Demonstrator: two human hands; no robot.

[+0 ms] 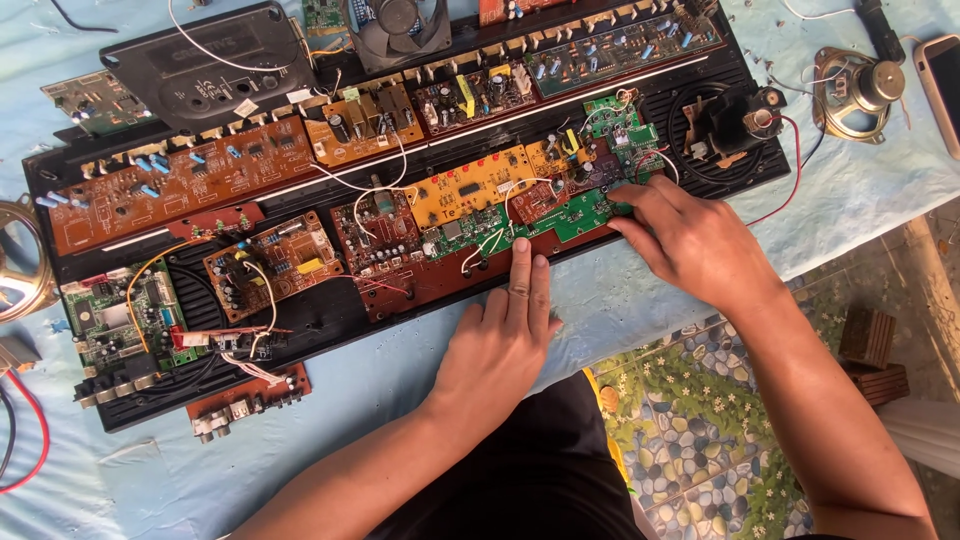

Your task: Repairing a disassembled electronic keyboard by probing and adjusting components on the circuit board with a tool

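1. The landmark here was the long black plastic chassis [330,315] lying across the light blue cloth [860,190]. It worked like a shallow tray, with a crowd of circuit boards laid in it.
2. The left hand [500,335] lay flat at the chassis's near edge, fingers pressed together, with the fingertips [520,250] touching the lower edge of the green circuit board [575,215], probably to pin it down.
3. The right hand [690,240] came in from the chassis's right end, fingers curled over that same board's right edge, likely steadying it. Whether it pinched anything couldn't be told.
4. Inside the chassis: an orange board [480,185] just behind the green one, brown boards [170,190] toward the left end, and a black fan mount [730,125] at the right end.
5. Off the chassis's right end sat a loose speaker [860,90] and a phone [940,85].
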